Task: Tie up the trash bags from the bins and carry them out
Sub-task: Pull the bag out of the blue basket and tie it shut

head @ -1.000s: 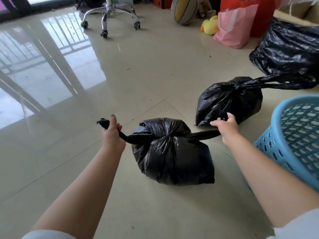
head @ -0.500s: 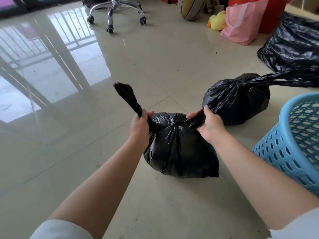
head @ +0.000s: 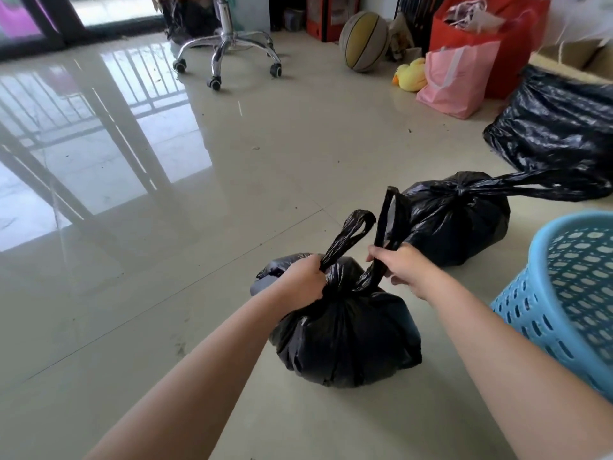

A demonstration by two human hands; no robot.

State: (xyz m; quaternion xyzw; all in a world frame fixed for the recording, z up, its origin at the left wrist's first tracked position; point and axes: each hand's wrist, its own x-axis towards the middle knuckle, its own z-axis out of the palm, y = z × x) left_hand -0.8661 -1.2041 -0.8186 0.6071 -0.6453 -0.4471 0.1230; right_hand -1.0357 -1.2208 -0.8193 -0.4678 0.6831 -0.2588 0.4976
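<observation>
A: What is each grip doing?

B: The left hand (head: 303, 280) is closed tight round the left handle loop (head: 351, 234) of the near trash bag (head: 345, 340), right at the gathered neck. The right hand (head: 403, 268) is curled round the right handle loop (head: 388, 220), which stands up above its fingers. Both loops rise from the knot between the two hands.

A: And the bag itself?

B: It sits on the tiled floor (head: 232, 194), directly under both hands, bunched and full, its neck drawn together.

A: What is just beyond the right hand?

B: A second trash bag (head: 464, 220), already knotted at the top, stands on the floor just past that hand. Its long handles (head: 537, 185) trail away to the right. Farther out that way lies a bigger black sack (head: 560, 127).

A: And to the right of the right arm?

B: A blue basket (head: 564, 293) with a perforated wall, close beside the forearm, partly cut off by the edge of the view.

A: Far from the hands?

B: Well beyond them, a pink paper bag (head: 457, 78) with a red bag (head: 504, 38) behind it, a yellow toy duck (head: 411, 76), a worn ball (head: 363, 41), and the chrome wheeled base of a chair (head: 229, 51).
</observation>
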